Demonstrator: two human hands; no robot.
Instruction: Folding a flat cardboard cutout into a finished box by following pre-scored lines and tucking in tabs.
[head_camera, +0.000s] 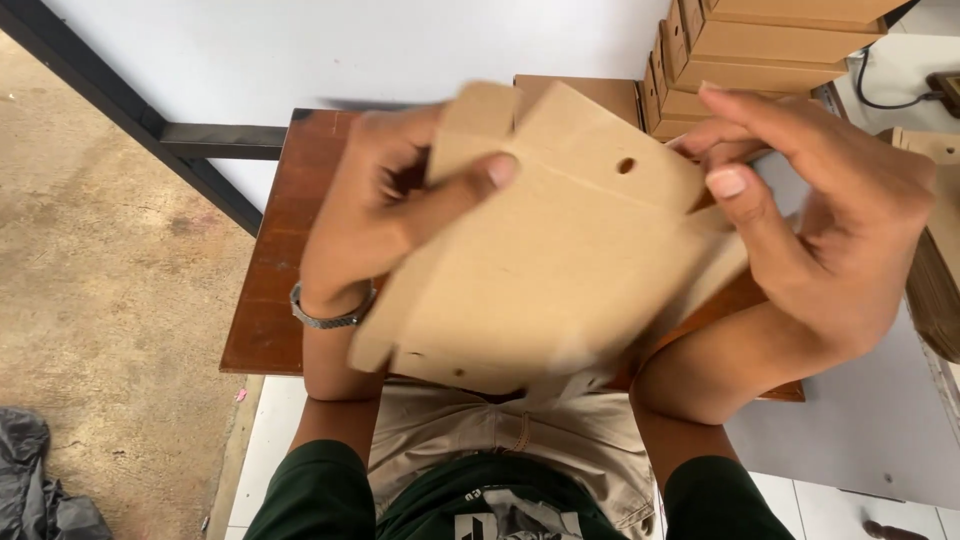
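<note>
Our left hand (385, 200) and right hand (820, 215) each pinch one flat cardboard box (560, 265), thumbs on top, holding it tilted above our lap and the brown desk (275, 250). Four folded boxes (745, 50) are stacked at the back by the white wall (350, 45); a concrete floor (110, 280) lies left.

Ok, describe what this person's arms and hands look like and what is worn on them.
Both forearms are bare, with dark green sleeves pushed up near the elbows. The left hand has a silver metal link bracelet at the wrist. The right hand shows no ring, watch or glove. Fingernails are short and unpainted.
</note>
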